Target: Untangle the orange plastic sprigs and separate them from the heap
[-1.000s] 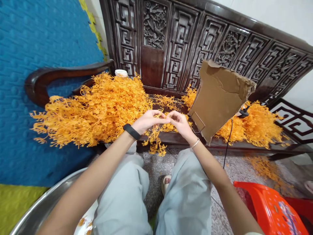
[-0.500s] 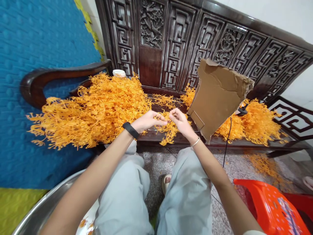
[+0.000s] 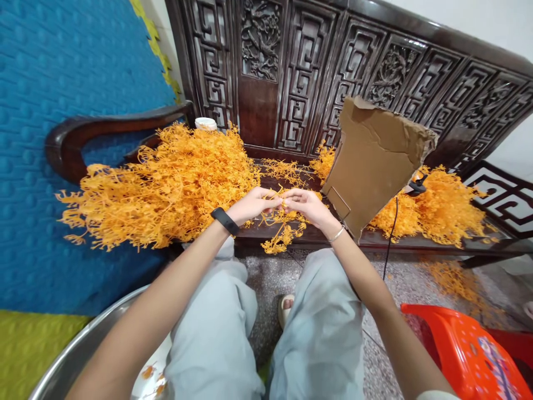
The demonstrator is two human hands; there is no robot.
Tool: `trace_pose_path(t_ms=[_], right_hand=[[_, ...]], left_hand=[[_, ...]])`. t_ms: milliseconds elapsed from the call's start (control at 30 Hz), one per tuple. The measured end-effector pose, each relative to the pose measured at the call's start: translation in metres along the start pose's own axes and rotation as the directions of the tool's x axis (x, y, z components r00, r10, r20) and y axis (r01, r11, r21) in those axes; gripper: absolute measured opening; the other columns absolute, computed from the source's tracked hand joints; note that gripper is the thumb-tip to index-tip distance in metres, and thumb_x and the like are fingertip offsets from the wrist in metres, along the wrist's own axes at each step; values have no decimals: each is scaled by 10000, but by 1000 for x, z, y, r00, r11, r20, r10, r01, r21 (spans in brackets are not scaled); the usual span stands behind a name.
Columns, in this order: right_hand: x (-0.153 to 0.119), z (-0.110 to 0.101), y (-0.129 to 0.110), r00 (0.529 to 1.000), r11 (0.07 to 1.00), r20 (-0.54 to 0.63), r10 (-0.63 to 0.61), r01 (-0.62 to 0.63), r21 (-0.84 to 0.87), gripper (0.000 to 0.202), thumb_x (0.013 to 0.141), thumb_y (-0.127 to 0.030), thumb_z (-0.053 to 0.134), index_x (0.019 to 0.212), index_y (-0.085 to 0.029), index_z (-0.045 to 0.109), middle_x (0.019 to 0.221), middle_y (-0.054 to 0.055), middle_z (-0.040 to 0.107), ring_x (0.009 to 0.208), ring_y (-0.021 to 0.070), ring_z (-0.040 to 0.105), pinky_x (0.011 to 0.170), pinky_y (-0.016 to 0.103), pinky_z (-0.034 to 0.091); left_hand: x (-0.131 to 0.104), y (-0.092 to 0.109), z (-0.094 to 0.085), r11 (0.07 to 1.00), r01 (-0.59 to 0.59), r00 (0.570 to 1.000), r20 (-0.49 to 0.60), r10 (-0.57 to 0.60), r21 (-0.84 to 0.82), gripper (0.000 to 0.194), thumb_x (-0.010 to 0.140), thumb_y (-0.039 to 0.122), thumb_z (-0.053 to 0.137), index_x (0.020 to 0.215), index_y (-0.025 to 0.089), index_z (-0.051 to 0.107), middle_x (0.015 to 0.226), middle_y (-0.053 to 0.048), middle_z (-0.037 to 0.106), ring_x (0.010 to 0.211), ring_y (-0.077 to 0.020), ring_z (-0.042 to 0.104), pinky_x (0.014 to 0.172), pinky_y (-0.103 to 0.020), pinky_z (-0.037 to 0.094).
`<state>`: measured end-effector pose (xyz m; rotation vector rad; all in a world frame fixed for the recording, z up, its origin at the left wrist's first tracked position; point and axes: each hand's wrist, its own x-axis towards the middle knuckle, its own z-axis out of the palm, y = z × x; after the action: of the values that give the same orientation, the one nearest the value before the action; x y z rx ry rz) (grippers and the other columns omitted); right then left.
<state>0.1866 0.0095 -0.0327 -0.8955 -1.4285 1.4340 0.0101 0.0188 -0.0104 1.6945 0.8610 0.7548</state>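
My left hand point(image 3: 259, 204), with a black band at the wrist, pinches an orange branching sprig point(image 3: 283, 236) that looks like plastic. My right hand point(image 3: 307, 206), wearing a thin bracelet, meets it fingertip to fingertip and pinches the same sprig. Its forked twigs hang below my fingers over the front edge of the dark wooden bench point(image 3: 250, 238). A large heap of such orange sprigs point(image 3: 179, 189) lies on the bench left of my hands. Loose pieces point(image 3: 287, 171) are scattered just behind them. The exact join between my fingertips is too small to make out.
A brown cardboard sheet point(image 3: 375, 161) leans upright right of my hands. Beyond it are another orange heap point(image 3: 445, 208) and a black cable point(image 3: 390, 239). A metal basin point(image 3: 89, 339) stands lower left, a red plastic stool point(image 3: 462, 344) lower right. A white container point(image 3: 205, 124) sits behind the left heap.
My right hand has moved in and its fingers now meet my left fingertips. The hanging sprig has shifted slightly left and down. The whole view has shifted a little.
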Motion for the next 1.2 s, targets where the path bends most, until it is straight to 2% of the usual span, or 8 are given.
trace_pose_path(t_ms=[167,333,500,633,733,1033,1133,1200], right_hand=[[-1,1,0,999,998,-50,-22,19,-59,309,566,-331,799,763,-142,656,710,7,666,640,97,590,675,262,484],[-2,0,-3,990,991,-94,-105,96,-90,280,596,-358,776,665,-150,602,654,-12,616,621,93,550,663,253,461],[-4,5,-7,994,995,50,-93,91,25,332,641,-421,742,670,-173,523,687,-7,598,669,120,568,693,284,468],[-6,10,-8,984,997,163,-76,71,39,363,669,-468,708,678,-182,485,722,6,584,685,123,554,704,288,455],[-6,12,-6,972,997,223,-71,65,34,346,682,-480,686,724,-182,517,778,20,585,689,118,538,710,285,452],[-5,11,-7,944,991,327,-44,0,132,328,665,-454,689,814,-174,606,679,4,528,626,114,477,737,319,452],[-5,12,-9,946,987,318,-66,14,162,328,640,-462,704,750,-190,558,612,-12,473,636,130,487,752,344,453],[-6,11,-13,959,978,260,-118,66,199,366,606,-468,722,669,-211,470,596,-20,428,663,144,489,776,368,459]], left_hand=[[2,-1,1,999,32,998,-59,-31,10,225,696,314,644,568,136,592,487,16,503,474,-82,427,493,-224,291],[0,5,0,997,-56,996,-71,59,44,317,703,429,644,580,141,594,524,13,513,512,-88,444,524,-230,322],[-1,12,2,992,-127,991,-48,127,9,498,714,546,604,436,148,493,510,-10,525,522,-88,463,550,-236,340],[-3,17,6,991,-113,994,-15,112,-76,519,737,567,572,436,148,511,406,11,445,431,-70,427,492,-226,320],[-5,20,8,990,-100,995,-4,100,-98,538,740,550,579,396,145,493,392,-3,460,375,-49,374,446,-224,293],[-7,20,12,972,-46,998,20,52,-233,553,698,518,631,332,158,427,338,13,375,389,-85,479,460,-225,379],[-7,21,12,950,-49,999,-7,50,-308,560,698,504,638,332,163,385,346,29,325,383,-74,458,437,-218,356],[-8,24,12,897,-111,994,-67,91,-428,607,725,505,608,326,166,302,370,30,303,379,-52,404,423,-211,335]])
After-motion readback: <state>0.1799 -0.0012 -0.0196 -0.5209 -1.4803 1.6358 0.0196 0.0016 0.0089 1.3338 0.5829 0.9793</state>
